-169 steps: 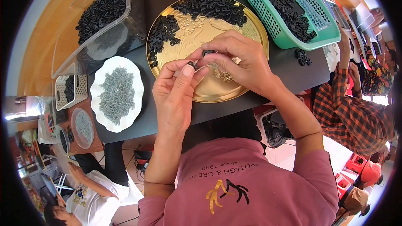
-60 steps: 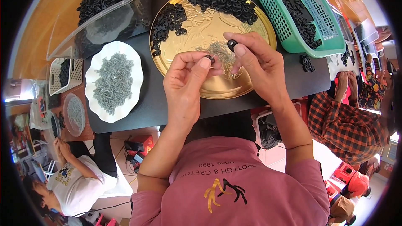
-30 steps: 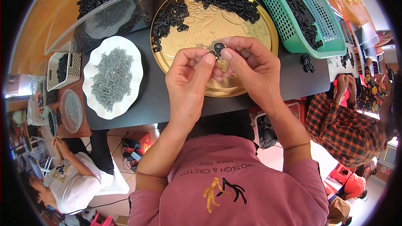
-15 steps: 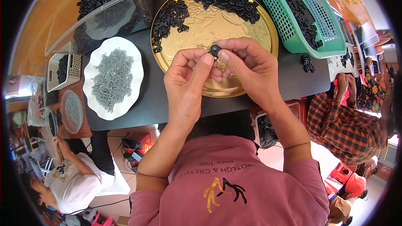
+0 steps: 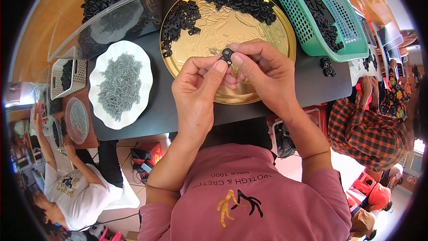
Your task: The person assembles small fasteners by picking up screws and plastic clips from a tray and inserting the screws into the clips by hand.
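Over the near half of a round gold tray [image 5: 232, 35], my left hand [image 5: 199, 82] and my right hand [image 5: 263, 73] meet at their fingertips. Both are closed in a pinch on one small black plastic part [image 5: 227, 55] with a round ring at its upper end. My fingers cover its lower portion. Piles of similar black parts [image 5: 236, 0] lie along the tray's far and left rim. To the left, a white scalloped dish [image 5: 143, 87] carries a heap of small silvery screws or pins [image 5: 119, 85].
A clear plastic bin [image 5: 67, 44] of black parts stands at the far left, a green basket [image 5: 307, 40] of more at the far right. Loose black parts [image 5: 327, 68] lie beside the basket. Other people sit at left [image 5: 78, 187] and right [image 5: 368, 131].
The black part has turned slightly between my fingertips, and my hands have shifted a little. At the left, the other person has raised one arm toward their table.
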`<action>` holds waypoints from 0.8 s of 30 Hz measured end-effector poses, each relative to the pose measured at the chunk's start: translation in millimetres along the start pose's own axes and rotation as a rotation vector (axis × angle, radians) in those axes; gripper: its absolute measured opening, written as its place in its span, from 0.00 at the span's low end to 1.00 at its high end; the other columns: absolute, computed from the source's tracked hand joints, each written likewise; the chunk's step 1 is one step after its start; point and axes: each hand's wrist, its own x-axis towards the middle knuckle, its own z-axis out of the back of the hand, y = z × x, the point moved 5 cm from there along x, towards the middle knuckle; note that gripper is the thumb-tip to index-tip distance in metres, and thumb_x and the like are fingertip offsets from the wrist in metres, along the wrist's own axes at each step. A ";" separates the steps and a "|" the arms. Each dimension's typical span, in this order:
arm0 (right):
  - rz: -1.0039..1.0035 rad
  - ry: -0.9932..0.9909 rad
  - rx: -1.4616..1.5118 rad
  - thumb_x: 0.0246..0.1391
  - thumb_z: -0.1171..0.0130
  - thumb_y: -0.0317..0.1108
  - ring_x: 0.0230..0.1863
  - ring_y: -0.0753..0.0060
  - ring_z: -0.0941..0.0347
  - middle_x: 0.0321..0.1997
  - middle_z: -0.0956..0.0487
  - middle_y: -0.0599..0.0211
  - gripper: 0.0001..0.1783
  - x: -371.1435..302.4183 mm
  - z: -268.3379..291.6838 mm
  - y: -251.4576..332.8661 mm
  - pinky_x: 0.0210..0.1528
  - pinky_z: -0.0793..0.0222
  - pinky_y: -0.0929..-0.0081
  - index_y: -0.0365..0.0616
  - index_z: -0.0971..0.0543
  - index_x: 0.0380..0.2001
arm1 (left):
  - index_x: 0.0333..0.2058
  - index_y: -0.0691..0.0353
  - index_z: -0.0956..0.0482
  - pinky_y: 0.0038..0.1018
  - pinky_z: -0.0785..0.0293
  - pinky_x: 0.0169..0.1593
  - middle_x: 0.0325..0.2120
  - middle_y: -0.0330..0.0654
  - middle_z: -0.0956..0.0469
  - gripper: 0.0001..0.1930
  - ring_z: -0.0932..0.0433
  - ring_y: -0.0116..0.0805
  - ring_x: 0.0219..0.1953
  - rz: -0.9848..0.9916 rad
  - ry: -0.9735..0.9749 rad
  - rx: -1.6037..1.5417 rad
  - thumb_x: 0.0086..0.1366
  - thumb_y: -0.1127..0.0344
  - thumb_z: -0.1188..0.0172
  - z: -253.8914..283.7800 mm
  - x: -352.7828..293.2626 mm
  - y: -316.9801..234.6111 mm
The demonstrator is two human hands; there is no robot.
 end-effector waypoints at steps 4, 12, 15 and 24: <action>0.038 -0.009 -0.023 0.57 0.45 0.22 0.32 0.84 0.28 0.32 0.23 0.69 0.09 -0.5 -0.9 0.0 0.36 0.29 0.85 0.33 0.25 0.42 | 0.37 0.70 0.26 0.20 0.28 0.34 0.25 0.43 0.22 0.05 0.24 0.26 0.26 -0.015 -0.020 -0.001 0.64 0.74 0.44 -0.9 -1.4 -1.1; 0.016 -0.038 0.043 0.57 0.45 0.21 0.31 0.84 0.28 0.32 0.24 0.68 0.07 -1.8 -5.9 -4.1 0.36 0.29 0.84 0.33 0.25 0.40 | 0.36 0.70 0.25 0.19 0.28 0.33 0.25 0.43 0.22 0.05 0.24 0.26 0.25 -0.025 -0.056 -0.014 0.63 0.75 0.43 0.9 -0.5 2.3; 0.146 -0.077 -0.008 0.56 0.45 0.21 0.30 0.84 0.28 0.34 0.24 0.67 0.07 -4.1 -6.5 -11.2 0.36 0.29 0.84 0.32 0.25 0.39 | 0.36 0.70 0.25 0.19 0.28 0.33 0.25 0.43 0.21 0.05 0.24 0.26 0.25 -0.024 -0.074 -0.034 0.63 0.75 0.42 2.4 0.4 4.5; -0.050 0.005 0.051 0.56 0.43 0.24 0.33 0.83 0.26 0.35 0.22 0.67 0.08 3.0 -1.1 -2.7 0.35 0.29 0.85 0.34 0.24 0.40 | 0.40 0.69 0.26 0.19 0.26 0.37 0.29 0.44 0.21 0.08 0.22 0.26 0.28 0.002 -0.008 0.083 0.62 0.76 0.41 10.3 0.2 -6.4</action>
